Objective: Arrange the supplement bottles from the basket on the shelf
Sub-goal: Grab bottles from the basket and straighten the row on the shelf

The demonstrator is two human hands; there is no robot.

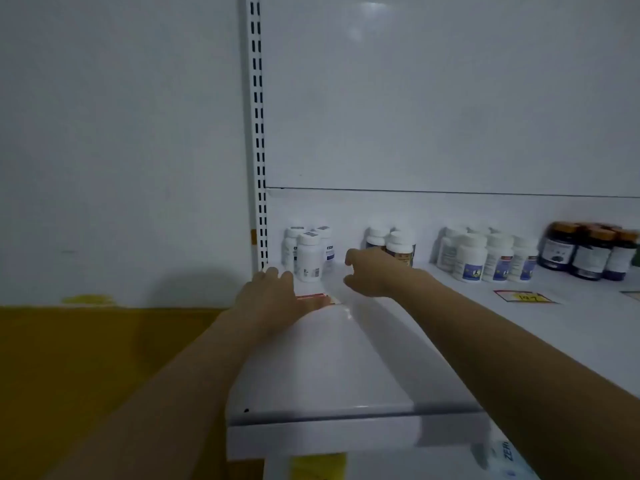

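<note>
White supplement bottles [309, 255] stand in a small group at the shelf's [332, 368] back left corner. My left hand [273, 292] lies just in front of them with fingers extended, holding nothing. My right hand [372, 275] hovers between that group and a pair of dark-labelled white bottles [398, 249], fingers and thumb spread and loosely curled, empty. It partly hides the lower part of that pair. Further right stand several white bottles with blue labels [485, 258] and several dark amber bottles [588, 251]. The basket is out of view.
A slotted white upright [258, 133] bounds the shelf on the left. Price labels lie flat on the shelf, one under my left hand [318, 297], one to the right [523, 296]. A lower shelf edge with a yellow tag [318, 464] shows below.
</note>
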